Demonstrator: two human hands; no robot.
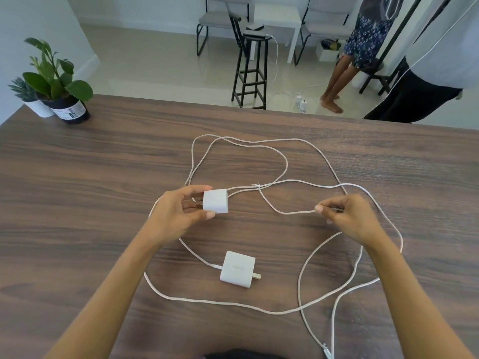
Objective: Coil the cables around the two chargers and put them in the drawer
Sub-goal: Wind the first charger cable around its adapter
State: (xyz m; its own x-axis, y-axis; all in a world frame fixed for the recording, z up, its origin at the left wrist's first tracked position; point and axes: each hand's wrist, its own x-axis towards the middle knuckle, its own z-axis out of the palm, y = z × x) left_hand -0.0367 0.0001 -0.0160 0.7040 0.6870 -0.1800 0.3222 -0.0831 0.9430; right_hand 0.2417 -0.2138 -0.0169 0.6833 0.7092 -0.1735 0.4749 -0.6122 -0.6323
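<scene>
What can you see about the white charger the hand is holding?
The held charger is a small white cube, smooth like plastic, with metal prongs pointing left toward the palm. The left hand grips it between thumb and fingers, above the wooden table. A white cable comes out of its right side.

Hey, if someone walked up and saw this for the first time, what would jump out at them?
Probably the white cables sprawled in tangled loops across the middle of the wooden table. Next, the left hand holding a white charger above the table while the right hand pinches a cable. A second charger lies nearer the person, and two potted plants sit at the far left corner.
</scene>
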